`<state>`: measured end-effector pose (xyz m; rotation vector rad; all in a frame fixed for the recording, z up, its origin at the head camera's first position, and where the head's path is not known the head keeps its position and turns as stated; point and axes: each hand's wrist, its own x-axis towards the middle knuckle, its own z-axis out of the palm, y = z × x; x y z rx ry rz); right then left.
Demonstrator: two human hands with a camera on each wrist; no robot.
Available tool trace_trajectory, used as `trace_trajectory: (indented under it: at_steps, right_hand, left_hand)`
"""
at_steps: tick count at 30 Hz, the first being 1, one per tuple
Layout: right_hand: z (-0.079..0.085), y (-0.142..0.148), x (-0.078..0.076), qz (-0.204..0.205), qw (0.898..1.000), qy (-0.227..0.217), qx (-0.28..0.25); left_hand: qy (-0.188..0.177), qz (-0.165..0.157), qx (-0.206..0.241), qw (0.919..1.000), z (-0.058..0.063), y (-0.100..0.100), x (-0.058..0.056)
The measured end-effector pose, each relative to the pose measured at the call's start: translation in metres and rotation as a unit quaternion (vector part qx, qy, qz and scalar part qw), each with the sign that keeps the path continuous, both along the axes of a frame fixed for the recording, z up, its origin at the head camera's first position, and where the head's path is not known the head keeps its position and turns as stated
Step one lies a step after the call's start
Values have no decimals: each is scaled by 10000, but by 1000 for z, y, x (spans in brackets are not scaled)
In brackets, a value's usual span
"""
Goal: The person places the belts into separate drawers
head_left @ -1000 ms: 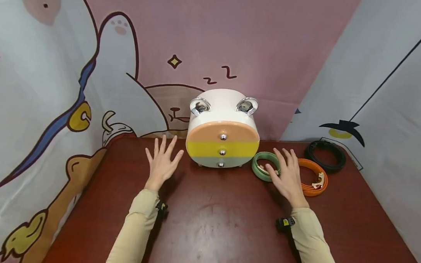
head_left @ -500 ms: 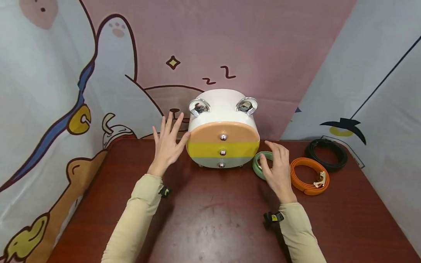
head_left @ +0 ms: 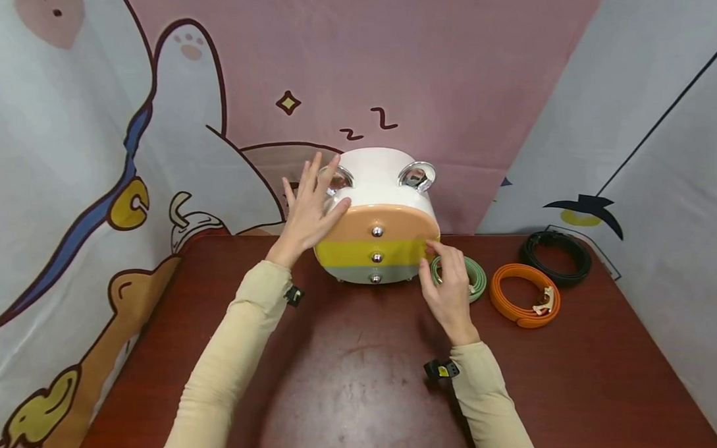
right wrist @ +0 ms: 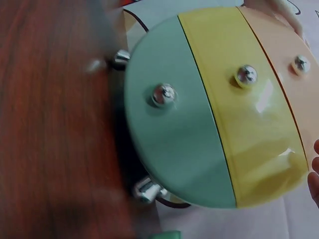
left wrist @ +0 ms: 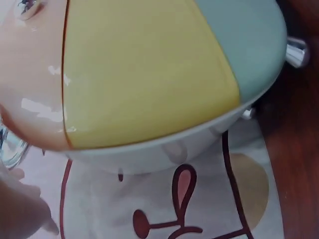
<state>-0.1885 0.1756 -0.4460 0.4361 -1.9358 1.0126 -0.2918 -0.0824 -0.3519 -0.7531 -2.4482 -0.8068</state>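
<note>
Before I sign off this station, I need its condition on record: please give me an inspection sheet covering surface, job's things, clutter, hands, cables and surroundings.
Surface: glossy red-brown table, light scuffs near the middle.
Job's things: white box with orange, yellow and grey-green fronts, all closed, one silver knob each.
Clutter: coiled green belt, orange belt and black belt, right of the box.
Hands: left hand spread at the box's upper left; right hand before its lower right, fingers slightly bent; contact unclear for both.
Cables: nothing seen.
Surroundings: cartoon-printed backdrop behind the table.
</note>
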Motion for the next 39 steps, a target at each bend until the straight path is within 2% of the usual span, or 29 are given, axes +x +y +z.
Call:
trace_trajectory:
  at_steps: [3, 7, 10, 13, 19, 23, 27, 31, 36, 39]
  right_hand:
    - [-4, -9, 2, 116, 9999, -50, 41]
    - [-7, -22, 4, 284, 9993, -98, 225]
    - [-5, -31, 2, 398, 9987, -101, 309]
    - [1, -39, -2, 517, 9982, -55, 290]
    - [16, -51, -15, 668, 9973, -2, 294]
    - [25, -58, -23, 512, 9980, -65, 373]
    - [30, -65, -29, 167, 9992, -60, 352]
    - [34, -70, -33, -212, 9993, -55, 312]
    - [37, -74, -36, -501, 9982, 51, 313]
    - [36, -74, -37, -520, 9980, 117, 335]
  left_hand:
    - [-372, -490, 400, 9973, -4, 3, -5]
    - [-847, -1015, 1177, 9842, -16, 4, -10]
    - [-949, -1094, 1559, 9771, -22, 5, -10]
    - [-873, -1125, 1741, 9744, -23, 6, -10]
    - [-869, -1188, 1801, 9726, -24, 7, -12]
    - [-946, -1167, 1800, 9721, -23, 6, -11]
    - [-857, -1301, 1775, 9717, -20, 6, -13]
    - [-789, -1484, 1868, 9679, -11, 6, -14]
    - [-1089, -1528, 1983, 9620, 1, 6, -14]
    - [-1326, -1635, 2005, 9568, 15, 5, -5]
